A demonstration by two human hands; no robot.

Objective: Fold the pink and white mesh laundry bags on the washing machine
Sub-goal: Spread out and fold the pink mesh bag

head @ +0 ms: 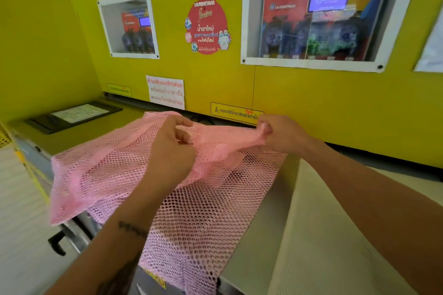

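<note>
The pink mesh bag [191,199] lay spread over the washing machine top [81,134], its near edge hanging off the front. The left hand [171,151] pinched a raised fold, and the right hand [278,133] gripped the bunched far edge. A white mesh bag [318,235] lay just right. A black-framed panel [74,116] sat left, under the yellow wall [311,103].

Bright yellow wall [287,93] under even light, two white-framed windows [311,17] onto dispenser units, round red sticker [207,26], paper notice [165,92], black-framed panel [74,116] at left
</note>
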